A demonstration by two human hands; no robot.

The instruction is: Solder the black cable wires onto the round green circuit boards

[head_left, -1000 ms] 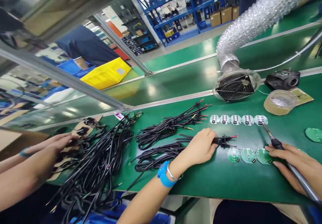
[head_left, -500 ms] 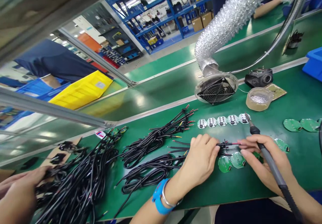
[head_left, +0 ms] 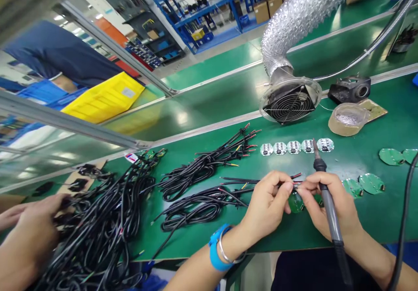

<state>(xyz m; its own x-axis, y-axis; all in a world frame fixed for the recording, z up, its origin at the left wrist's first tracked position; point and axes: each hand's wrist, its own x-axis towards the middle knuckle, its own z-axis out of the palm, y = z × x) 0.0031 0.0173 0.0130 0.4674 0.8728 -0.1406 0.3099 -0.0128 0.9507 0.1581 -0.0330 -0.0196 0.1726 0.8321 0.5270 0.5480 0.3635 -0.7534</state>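
My left hand (head_left: pixel 269 204), with a blue band at the wrist, pinches a thin black cable (head_left: pixel 240 180) with red-tipped wires. Close against its fingertips, my right hand (head_left: pixel 329 204) has its thumb and finger at the wire ends. A soldering iron (head_left: pixel 331 217) rests in my right hand, its tip pointing up toward a row of white round boards (head_left: pixel 294 147). Below my fingertips lies a green round board (head_left: pixel 296 203), partly covered. Two bundles of black cables (head_left: pixel 199 171) lie left of my hands.
A fan hood (head_left: pixel 290 103) on a silver duct stands behind the boards, beside a solder cleaning cup (head_left: pixel 348 119). More green boards (head_left: pixel 371 184) lie right. At left, another person's hand (head_left: pixel 35 225) touches a big cable pile (head_left: pixel 111 221). A yellow bin (head_left: pixel 104 99) sits behind.
My hands have come together at the wire ends; my right hand and the iron moved left. The view has shifted slightly.
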